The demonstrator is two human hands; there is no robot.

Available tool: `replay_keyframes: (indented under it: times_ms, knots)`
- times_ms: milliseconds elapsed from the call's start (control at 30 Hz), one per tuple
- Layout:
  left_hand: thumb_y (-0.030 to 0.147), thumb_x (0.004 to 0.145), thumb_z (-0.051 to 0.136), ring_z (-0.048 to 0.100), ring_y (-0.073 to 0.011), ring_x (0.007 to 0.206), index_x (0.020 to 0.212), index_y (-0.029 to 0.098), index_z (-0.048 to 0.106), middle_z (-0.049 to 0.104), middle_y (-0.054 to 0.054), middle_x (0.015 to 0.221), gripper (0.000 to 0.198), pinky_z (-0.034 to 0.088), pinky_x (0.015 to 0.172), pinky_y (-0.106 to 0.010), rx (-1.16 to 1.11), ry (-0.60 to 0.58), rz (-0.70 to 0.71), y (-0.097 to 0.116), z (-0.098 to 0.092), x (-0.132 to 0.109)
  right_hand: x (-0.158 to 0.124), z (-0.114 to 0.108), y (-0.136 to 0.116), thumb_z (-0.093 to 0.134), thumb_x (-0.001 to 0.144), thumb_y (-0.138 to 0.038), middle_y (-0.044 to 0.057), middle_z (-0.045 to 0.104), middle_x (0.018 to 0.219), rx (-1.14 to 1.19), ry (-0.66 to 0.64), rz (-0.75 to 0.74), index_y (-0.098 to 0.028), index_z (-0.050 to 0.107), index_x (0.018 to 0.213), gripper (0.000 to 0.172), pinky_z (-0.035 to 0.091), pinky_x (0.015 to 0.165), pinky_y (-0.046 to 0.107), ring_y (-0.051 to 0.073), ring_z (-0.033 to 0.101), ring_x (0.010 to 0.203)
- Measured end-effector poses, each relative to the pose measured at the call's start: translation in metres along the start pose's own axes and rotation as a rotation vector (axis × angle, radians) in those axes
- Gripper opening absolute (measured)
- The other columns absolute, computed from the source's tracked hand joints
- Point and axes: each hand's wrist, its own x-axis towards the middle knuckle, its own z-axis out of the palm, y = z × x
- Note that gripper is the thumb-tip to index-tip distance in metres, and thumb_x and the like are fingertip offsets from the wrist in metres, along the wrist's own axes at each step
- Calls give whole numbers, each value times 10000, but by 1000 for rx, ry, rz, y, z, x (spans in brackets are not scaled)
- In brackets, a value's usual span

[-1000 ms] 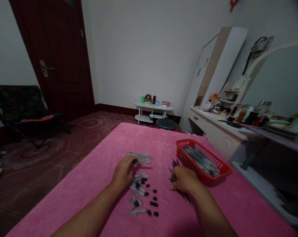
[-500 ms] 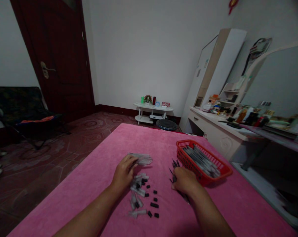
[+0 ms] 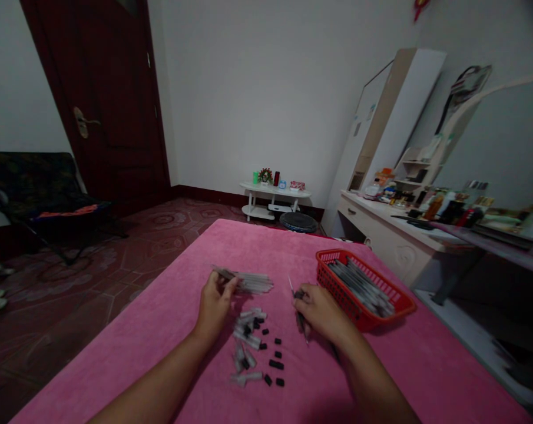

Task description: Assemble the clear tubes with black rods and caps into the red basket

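My left hand point(image 3: 216, 297) is closed on a thin grey stick at the left end of a row of clear tubes point(image 3: 255, 282) on the pink cloth point(image 3: 182, 330). My right hand point(image 3: 314, 309) holds several thin dark sticks, one with a pale tip pointing up and away; its fingers are pinched around them. Between and below the hands lie several short clear caps point(image 3: 248, 338) and small black pieces point(image 3: 275, 364). Right of my right hand is a red basket point(image 3: 363, 323) holding many grey tubes point(image 3: 361, 285).
A white dresser point(image 3: 394, 235) crowded with bottles stands at the right. Beyond the table are a low white stand point(image 3: 272, 189) and a round black stool point(image 3: 298, 222). A dark folding chair point(image 3: 40, 188) is at the left, near a brown door point(image 3: 111, 118).
My left hand has moved slightly left and now shows a stick between its fingers. My right hand has shifted left, away from the basket, and the sticks in it are turned more upright.
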Motion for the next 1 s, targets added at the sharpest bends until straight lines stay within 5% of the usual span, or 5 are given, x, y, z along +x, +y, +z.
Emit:
replay_keyframes:
  times_ms: [167, 400, 700, 1000]
  knots:
    - [393, 790, 646, 677, -161, 714, 920, 172, 527, 681, -34, 810, 282, 575, 701, -367, -366, -4, -200, -7, 4, 1, -2, 21, -3, 482, 695, -175, -55, 565, 585, 431, -173, -92, -180, 524, 870, 180, 370, 355, 169, 85, 510, 373]
    - [211, 783, 681, 684, -135, 711, 825, 100, 596, 687, -68, 775, 146, 579, 684, -227, -630, 113, -427, -10, 4, 7, -6, 33, -8, 483, 702, -187, -31, 559, 552, 347, -239, -112, -156, 590, 819, 162, 324, 324, 159, 89, 504, 376]
    - [152, 806, 641, 691, -139, 693, 791, 93, 606, 686, -63, 748, 70, 581, 653, -209, -662, 126, -462, -2, 6, 5, -10, 35, -17, 508, 732, -193, -38, 547, 559, 285, -211, -161, -171, 616, 823, 143, 360, 384, 162, 82, 501, 402]
    - [258, 692, 764, 664, -118, 644, 810, 100, 611, 692, -52, 747, 250, 569, 644, -211, -623, 52, -430, 9, 12, -1, -12, 38, -15, 501, 739, -172, -22, 563, 567, 277, -222, -181, -157, 639, 844, 174, 301, 377, 155, 81, 481, 411]
